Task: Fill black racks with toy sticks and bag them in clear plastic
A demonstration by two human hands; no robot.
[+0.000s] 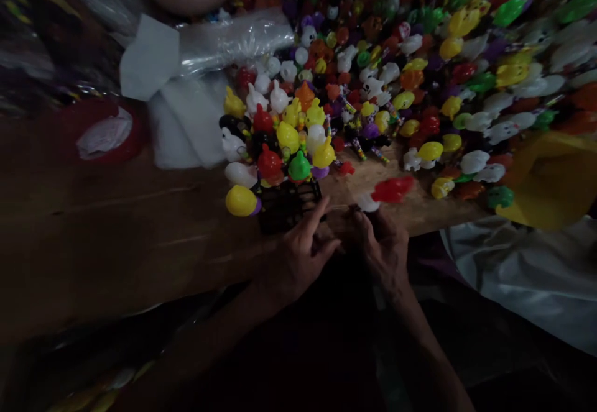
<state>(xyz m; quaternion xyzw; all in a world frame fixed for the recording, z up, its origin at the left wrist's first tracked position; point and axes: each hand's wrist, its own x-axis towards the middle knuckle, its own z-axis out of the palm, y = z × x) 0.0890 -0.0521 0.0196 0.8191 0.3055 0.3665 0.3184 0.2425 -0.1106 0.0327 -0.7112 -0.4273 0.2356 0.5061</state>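
- My right hand (385, 247) pinches the small red-and-white plastic toy (389, 191); blur hides how firmly, so it may drop.
- My left hand (298, 253), grip loose and empty, rests beside the black wire basket (289, 207); a nudge could topple its crowded toys.

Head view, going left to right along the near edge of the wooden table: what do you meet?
Yellow egg-shaped toy → dark basket → left hand → right hand, its grip on a red-topped toy → white cloth.
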